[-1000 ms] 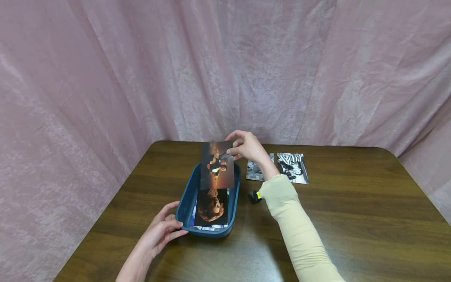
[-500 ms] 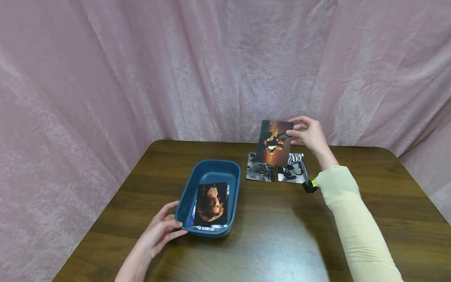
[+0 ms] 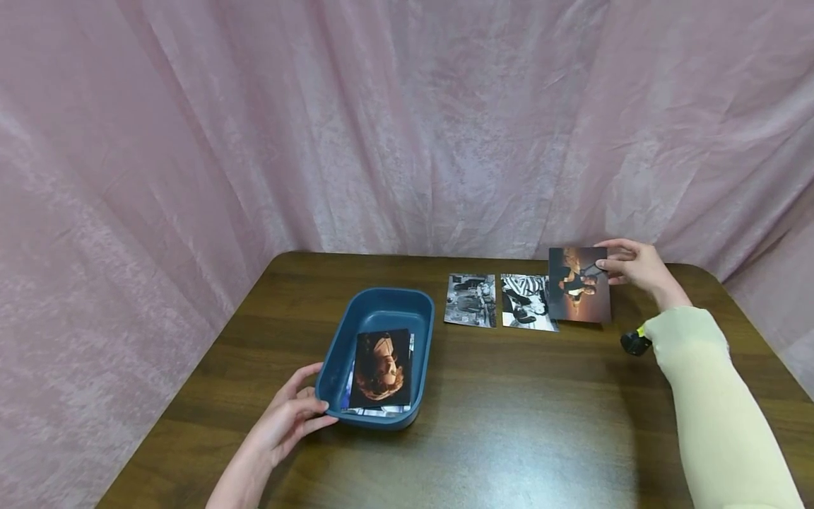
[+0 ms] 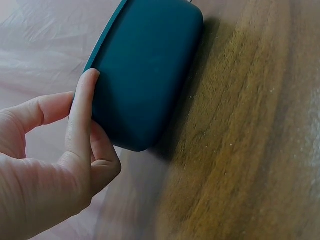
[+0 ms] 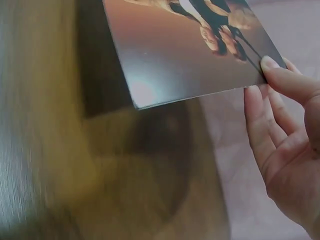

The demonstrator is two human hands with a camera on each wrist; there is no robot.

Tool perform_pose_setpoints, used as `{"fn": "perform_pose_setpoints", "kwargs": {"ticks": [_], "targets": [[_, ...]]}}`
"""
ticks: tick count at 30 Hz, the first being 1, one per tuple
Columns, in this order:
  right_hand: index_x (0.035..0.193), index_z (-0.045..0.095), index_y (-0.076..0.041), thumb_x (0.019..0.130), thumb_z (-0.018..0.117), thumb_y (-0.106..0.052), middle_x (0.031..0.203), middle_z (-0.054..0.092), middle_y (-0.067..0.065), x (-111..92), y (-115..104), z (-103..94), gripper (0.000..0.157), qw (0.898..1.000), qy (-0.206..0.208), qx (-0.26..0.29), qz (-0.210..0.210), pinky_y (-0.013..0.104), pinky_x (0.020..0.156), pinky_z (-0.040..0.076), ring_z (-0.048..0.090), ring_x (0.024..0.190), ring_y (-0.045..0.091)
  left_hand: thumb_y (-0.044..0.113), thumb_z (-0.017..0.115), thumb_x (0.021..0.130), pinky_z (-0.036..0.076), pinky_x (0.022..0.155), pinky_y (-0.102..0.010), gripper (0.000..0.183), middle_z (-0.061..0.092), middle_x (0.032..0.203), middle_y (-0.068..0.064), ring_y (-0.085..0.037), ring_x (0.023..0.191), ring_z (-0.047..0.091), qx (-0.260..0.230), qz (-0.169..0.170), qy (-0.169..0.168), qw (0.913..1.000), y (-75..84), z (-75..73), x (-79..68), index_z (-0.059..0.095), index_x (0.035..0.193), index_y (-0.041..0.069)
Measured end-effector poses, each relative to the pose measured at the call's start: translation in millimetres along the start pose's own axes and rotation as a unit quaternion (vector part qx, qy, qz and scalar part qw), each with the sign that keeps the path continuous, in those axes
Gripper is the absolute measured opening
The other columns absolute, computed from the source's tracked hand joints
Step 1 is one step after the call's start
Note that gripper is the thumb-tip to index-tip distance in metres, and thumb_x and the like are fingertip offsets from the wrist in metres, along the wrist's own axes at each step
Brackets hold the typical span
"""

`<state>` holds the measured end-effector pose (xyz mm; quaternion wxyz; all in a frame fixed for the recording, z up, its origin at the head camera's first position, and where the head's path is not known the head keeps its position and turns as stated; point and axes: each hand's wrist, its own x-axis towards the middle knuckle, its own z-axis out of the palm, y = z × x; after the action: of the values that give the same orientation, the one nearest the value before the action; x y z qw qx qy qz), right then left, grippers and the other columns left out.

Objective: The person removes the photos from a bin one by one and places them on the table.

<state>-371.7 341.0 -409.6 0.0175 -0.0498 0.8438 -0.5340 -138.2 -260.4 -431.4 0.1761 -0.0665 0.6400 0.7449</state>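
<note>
My left hand (image 3: 289, 413) grips the near left corner of a blue plastic bin (image 3: 425, 304), thumb at the rim and fingers against the outer wall (image 4: 145, 75). Inside the bin lies a small stack of photo cards, topped by a dark portrait card (image 3: 384, 369). At the back right, my right hand (image 3: 639, 268) pinches the right edge of an orange-brown photo card (image 3: 580, 286) showing two figures. In the right wrist view this card (image 5: 175, 65) is tilted above the table, its shadow below it. It overlaps the right edge of a black-and-white photo card (image 3: 525, 302) in the head view.
Another black-and-white photo card (image 3: 470, 300) lies between the bin and the striped-pattern one, in a row along the back. The brown wooden table (image 3: 496, 424) reaches to a pink curtain (image 3: 407, 127) behind. A black wrist camera (image 3: 634, 343) sits under the right sleeve.
My right hand has carried the orange-brown card from over the bin rightward past the two black-and-white cards, and it is now lower. My left hand has stayed on the bin.
</note>
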Motion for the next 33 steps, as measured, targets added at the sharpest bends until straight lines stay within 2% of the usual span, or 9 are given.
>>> {"fn": "perform_pose_setpoints", "kwargs": {"ticks": [3,8,12,17,22,24,27,30,33], "targets": [[0.134,0.052,-0.011,0.095,0.066,-0.020,0.082,0.067,-0.025,-3,13,-6.6,0.042,0.999,-0.021,-0.027,0.020,0.029,0.069,0.061,0.064,0.076,0.000,-0.003,0.054,0.090,0.060,0.084,-0.032,0.075,0.055,0.108,-0.005,-0.015,0.097,0.068,-0.002,0.001,0.000,1.0000,-0.9,-0.5,0.0,0.016,0.153,0.011],[0.136,0.050,-0.002,0.096,0.063,-0.015,0.082,0.067,-0.021,-7,30,-5.4,0.045,0.998,-0.022,-0.061,0.023,0.025,0.068,0.059,0.063,0.076,0.000,-0.003,0.054,0.090,0.060,0.084,-0.032,0.075,0.055,0.109,-0.004,-0.015,0.097,0.068,-0.005,-0.001,-0.003,1.0000,-1.1,-0.6,0.2,0.016,0.153,0.012],[0.137,0.053,-0.002,0.096,0.064,-0.017,0.090,0.070,-0.008,-7,41,6.9,0.045,0.993,0.026,-0.108,0.028,0.025,0.069,0.057,0.063,0.080,0.005,-0.003,0.054,0.090,0.060,0.084,-0.031,0.074,0.056,0.109,-0.003,-0.015,0.098,0.067,-0.004,0.003,-0.002,1.0000,-1.2,-1.1,-0.3,0.017,0.152,0.012],[0.130,0.061,-0.004,0.093,0.068,-0.017,0.100,0.071,0.016,-5,52,21.4,0.040,0.982,0.091,-0.165,0.027,0.026,0.071,0.045,0.059,0.092,0.023,-0.003,0.054,0.090,0.060,0.085,-0.032,0.074,0.056,0.109,-0.003,-0.015,0.097,0.067,-0.005,0.002,-0.003,1.0000,-2.0,-0.7,0.2,0.017,0.152,0.013],[0.128,0.062,-0.004,0.092,0.068,-0.015,0.079,0.063,-0.012,-6,58,25.3,0.038,0.979,0.109,-0.170,0.031,0.021,0.066,0.042,0.054,0.077,0.009,-0.003,0.054,0.090,0.060,0.084,-0.032,0.073,0.056,0.109,-0.004,-0.015,0.098,0.067,-0.005,0.004,-0.004,1.0000,-2.0,0.1,-0.3,0.018,0.152,0.013],[0.129,0.061,-0.003,0.093,0.067,-0.015,0.078,0.060,-0.015,-6,58,25.5,0.039,0.979,0.106,-0.172,0.032,0.023,0.068,0.042,0.052,0.077,0.008,-0.003,0.054,0.090,0.060,0.085,-0.032,0.072,0.056,0.109,-0.004,-0.015,0.098,0.068,-0.005,0.005,-0.004,1.0000,-1.5,0.5,-0.8,0.019,0.151,0.013],[0.134,0.056,0.000,0.095,0.063,-0.017,0.094,0.065,0.004,-8,57,25.8,0.043,0.981,0.088,-0.171,0.032,0.036,0.079,0.046,0.057,0.091,0.023,-0.002,0.055,0.090,0.060,0.085,-0.031,0.071,0.056,0.109,-0.003,-0.014,0.098,0.068,-0.006,0.005,-0.004,1.0000,-0.8,0.9,-1.3,0.021,0.150,0.014],[0.140,0.050,0.003,0.098,0.059,-0.019,0.120,0.059,0.028,-10,56,26.3,0.048,0.983,0.068,-0.169,0.035,0.053,0.093,0.044,0.053,0.111,0.042,-0.002,0.055,0.090,0.060,0.085,-0.032,0.071,0.056,0.108,-0.003,-0.014,0.098,0.068,-0.008,0.004,-0.004,1.0000,-0.6,1.2,-1.5,0.021,0.151,0.014],[0.142,0.048,0.003,0.099,0.057,-0.021,0.130,0.052,0.033,-10,56,26.7,0.049,0.983,0.064,-0.171,0.034,0.051,0.093,0.044,0.054,0.110,0.041,-0.003,0.055,0.090,0.060,0.085,-0.031,0.072,0.056,0.108,-0.003,-0.014,0.098,0.068,-0.011,0.003,-0.004,0.9999,-1.1,1.2,-1.7,0.020,0.151,0.014]]}}
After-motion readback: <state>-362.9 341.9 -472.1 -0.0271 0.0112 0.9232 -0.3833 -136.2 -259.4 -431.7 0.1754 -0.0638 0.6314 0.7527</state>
